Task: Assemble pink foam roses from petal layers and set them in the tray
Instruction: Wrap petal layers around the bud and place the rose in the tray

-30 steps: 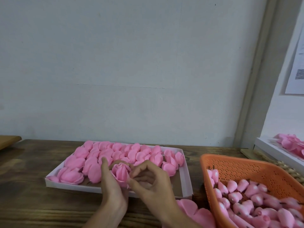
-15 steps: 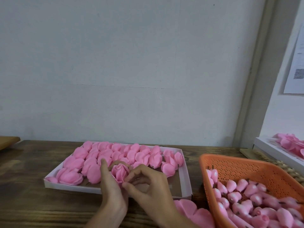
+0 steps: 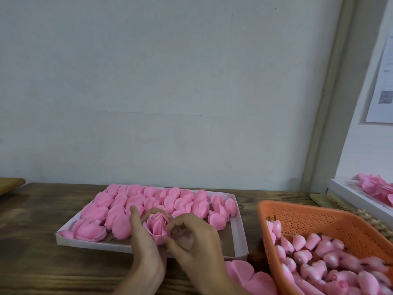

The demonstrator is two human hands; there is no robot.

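Our left grip [image 3: 144, 241] cupped the pink foam rose [image 3: 157, 225] over the near edge of the white cardboard tray [image 3: 89, 244], while our right grip [image 3: 195, 237] pinched its outer petal; we judged each layer should be pressed snug and even before setting it down

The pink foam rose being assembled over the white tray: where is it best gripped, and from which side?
Probably its lower half, cupped from the side and behind, as the left hand does. The pink foam rose stands bloom-up with soft open petals on top, so fingers from above would likely crush them; the right hand pinches its lower right edge.
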